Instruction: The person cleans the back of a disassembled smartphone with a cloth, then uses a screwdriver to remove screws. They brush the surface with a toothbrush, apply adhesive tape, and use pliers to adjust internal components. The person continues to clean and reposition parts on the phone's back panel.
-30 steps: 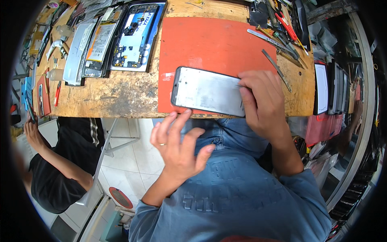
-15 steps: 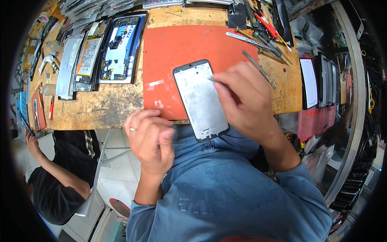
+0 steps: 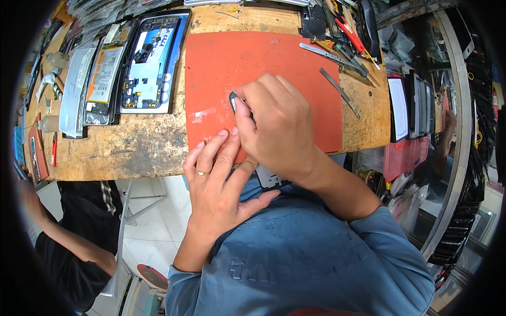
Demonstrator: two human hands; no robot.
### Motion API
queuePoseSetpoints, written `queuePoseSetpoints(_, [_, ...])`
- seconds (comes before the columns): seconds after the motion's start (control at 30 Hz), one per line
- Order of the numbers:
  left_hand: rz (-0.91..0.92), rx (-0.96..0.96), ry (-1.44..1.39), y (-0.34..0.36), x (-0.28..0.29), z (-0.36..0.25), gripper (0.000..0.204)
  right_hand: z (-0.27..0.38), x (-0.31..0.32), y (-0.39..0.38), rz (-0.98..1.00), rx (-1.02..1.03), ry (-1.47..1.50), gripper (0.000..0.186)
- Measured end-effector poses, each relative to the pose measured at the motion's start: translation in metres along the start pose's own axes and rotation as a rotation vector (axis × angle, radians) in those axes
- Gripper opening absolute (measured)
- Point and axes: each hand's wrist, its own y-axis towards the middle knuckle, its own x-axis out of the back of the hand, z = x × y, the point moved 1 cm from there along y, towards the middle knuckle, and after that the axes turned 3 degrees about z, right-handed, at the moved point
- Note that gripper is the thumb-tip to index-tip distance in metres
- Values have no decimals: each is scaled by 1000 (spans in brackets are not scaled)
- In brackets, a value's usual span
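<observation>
A grey phone panel lies lengthwise over the front edge of the red mat [image 3: 295,58]. Only the panel's top corner [image 3: 232,100] and bottom end [image 3: 271,180] show. My right hand [image 3: 276,129] covers the rest and grips it, thumb at the top corner. My left hand [image 3: 221,181], with a ring on one finger, lies with its fingers spread. Its fingertips touch the mat's front edge and the side of my right hand. Whether they also touch the panel is hidden. My blue-sleeved forearms come in from below.
Two opened phone bodies [image 3: 150,63] [image 3: 103,79] lie left of the mat on the worn wooden bench [image 3: 132,150]. Tweezers [image 3: 337,55], a metal strip [image 3: 341,93] and red-handled tools [image 3: 354,32] lie at its right. Phones stand at the far right [image 3: 400,108]. A person in black [image 3: 68,247] sits lower left.
The panel has turned from crosswise to lengthwise and is now mostly under my right hand. My left hand has uncurled and moved up against the mat's edge.
</observation>
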Motion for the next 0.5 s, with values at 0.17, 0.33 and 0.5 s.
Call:
queuePoseSetpoints(0.17, [-2,15,-42,1,-1,0,62,-5,1,2,18,58,48,12])
queuePoseSetpoints(0.33, [-6,8,-58,2,-1,3,63,-16,9,8,86,150,107,10])
queuePoseSetpoints(0.5, [-97,55,-189,2,3,2,65,-10,71,-6,500,261,176,12])
